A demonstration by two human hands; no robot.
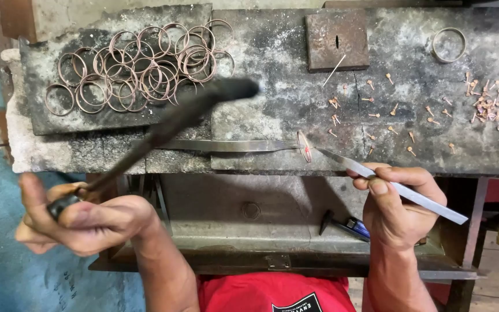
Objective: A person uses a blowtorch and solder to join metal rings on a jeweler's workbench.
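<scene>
My left hand [85,222] grips the handle of a dark torch-like tool [171,124] whose blurred tip reaches up to the right over the stone slab [272,52]. My right hand [399,208] holds long metal tweezers [399,188]; their tip touches a small copper ring [304,146] standing upright at the slab's front edge. A second pair of long tweezers [226,145] lies flat on the slab, its tip also at that ring.
A heap of copper rings [140,66] lies on a dark block at the left. Small copper studs [483,104] are scattered at the right, with a lone ring [449,44] and a rusty square plate [337,39] behind. A lighter [347,225] rests in the tray below.
</scene>
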